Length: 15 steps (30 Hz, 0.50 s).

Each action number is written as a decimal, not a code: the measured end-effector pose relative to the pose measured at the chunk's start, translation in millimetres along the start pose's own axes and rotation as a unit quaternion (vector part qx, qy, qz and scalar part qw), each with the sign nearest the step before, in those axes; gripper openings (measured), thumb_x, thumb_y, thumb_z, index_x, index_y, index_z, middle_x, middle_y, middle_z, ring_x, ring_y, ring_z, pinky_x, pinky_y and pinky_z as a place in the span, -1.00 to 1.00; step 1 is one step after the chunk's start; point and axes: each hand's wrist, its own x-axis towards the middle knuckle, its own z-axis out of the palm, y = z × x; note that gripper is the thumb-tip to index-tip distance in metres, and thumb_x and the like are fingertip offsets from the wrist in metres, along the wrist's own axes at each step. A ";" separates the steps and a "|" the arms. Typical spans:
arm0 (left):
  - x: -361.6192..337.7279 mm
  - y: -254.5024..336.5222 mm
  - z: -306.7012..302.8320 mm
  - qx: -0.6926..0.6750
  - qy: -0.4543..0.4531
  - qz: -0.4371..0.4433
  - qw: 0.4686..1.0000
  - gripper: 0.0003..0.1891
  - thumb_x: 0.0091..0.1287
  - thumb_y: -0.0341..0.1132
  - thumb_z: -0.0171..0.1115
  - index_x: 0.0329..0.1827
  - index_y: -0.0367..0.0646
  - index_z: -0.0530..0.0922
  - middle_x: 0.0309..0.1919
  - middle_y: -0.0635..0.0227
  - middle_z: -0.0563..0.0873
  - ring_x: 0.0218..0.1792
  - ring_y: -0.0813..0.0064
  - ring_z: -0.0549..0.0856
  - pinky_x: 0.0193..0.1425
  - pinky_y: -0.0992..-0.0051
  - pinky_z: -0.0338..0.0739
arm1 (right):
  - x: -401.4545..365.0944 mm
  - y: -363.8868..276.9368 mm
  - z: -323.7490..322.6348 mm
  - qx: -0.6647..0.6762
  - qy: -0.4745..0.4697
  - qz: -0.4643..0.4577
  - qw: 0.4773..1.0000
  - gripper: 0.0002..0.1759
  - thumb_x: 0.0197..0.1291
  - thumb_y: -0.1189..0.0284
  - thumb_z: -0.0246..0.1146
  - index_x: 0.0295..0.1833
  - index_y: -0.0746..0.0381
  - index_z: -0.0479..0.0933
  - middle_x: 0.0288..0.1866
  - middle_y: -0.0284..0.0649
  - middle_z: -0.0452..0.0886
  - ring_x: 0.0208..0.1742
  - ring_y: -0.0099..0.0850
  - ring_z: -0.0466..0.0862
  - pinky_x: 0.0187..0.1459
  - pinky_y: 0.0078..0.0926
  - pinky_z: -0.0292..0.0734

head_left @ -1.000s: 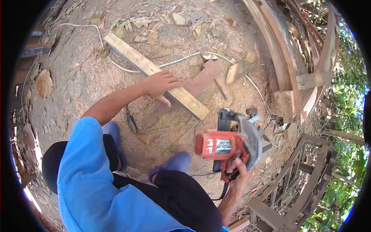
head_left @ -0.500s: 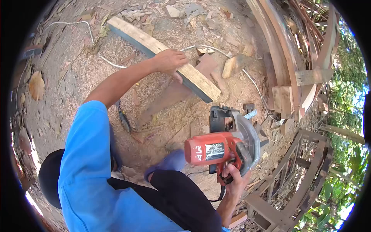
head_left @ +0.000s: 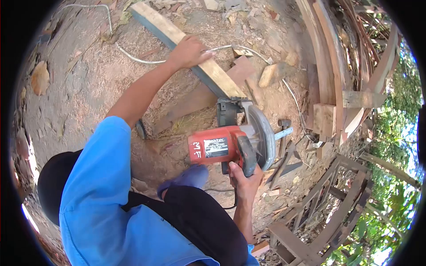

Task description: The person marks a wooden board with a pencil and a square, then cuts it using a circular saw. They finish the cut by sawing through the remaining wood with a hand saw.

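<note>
A long squared wooden beam [head_left: 212, 74] runs slantwise over the ground, pale on top and dark along one side. My left hand [head_left: 190, 52] grips it from above, near its middle. In my right hand [head_left: 245, 179] is the rear handle of a red circular saw [head_left: 217, 144] with a grey blade guard. The front of the saw's dark base overlaps the near end of the beam. The guard hides the blade. Below the saw is a purple-blue shoe [head_left: 188, 177].
A white cable [head_left: 128, 55] winds over the sawdust-strewn ground and passes by the beam. A hammer [head_left: 284, 126] and a wood block [head_left: 270, 74] lie to the right. Curved planks [head_left: 319, 48] and a wooden frame [head_left: 328, 221] stand along the right side.
My right hand has brought the saw left and up to the beam's near end. My left hand has moved slightly up along the beam, and the whole view has shifted a little.
</note>
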 end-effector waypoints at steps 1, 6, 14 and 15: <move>-3.0 -0.6 1.4 0.000 0.000 -0.004 1.000 -0.37 0.54 0.22 -0.07 -0.17 -0.12 0.81 -0.24 0.17 0.79 0.03 0.21 0.67 0.36 0.16 0.40 | -0.6 -2.2 3.3 0.008 -0.003 -0.005 1.000 -0.66 0.13 0.47 0.50 0.01 0.30 0.62 -0.34 -0.42 0.60 -0.38 -0.68 0.51 -0.37 -0.67 0.40; -5.5 -3.8 8.6 0.028 0.069 0.010 0.997 -0.40 0.55 0.15 -0.05 -0.15 -0.17 0.79 -0.29 0.22 0.74 -0.03 0.21 0.64 0.33 0.20 0.40 | 1.3 -20.2 15.2 0.007 -0.013 0.009 1.000 -0.63 0.22 0.45 0.47 0.10 0.33 0.60 -0.43 -0.37 0.57 -0.57 -0.70 0.47 -0.59 -0.70 0.27; -3.2 -6.8 10.0 0.045 0.017 -0.020 0.999 -0.42 0.53 0.15 -0.05 -0.15 -0.14 0.81 -0.25 0.17 0.78 -0.05 0.21 0.67 0.34 0.20 0.40 | -0.4 -22.8 22.9 0.022 -0.007 -0.035 0.999 -0.66 0.26 0.42 0.45 0.03 0.41 0.60 -0.51 -0.31 0.59 -0.53 -0.61 0.53 -0.47 -0.68 0.37; -3.6 -7.2 11.6 0.052 0.025 -0.018 0.998 -0.42 0.53 0.15 -0.04 -0.18 -0.12 0.81 -0.27 0.16 0.79 -0.04 0.19 0.68 0.32 0.19 0.41 | 0.7 -21.1 21.6 0.014 -0.002 -0.031 0.999 -0.66 0.25 0.42 0.46 0.01 0.42 0.59 -0.52 -0.30 0.58 -0.54 -0.60 0.53 -0.48 -0.67 0.36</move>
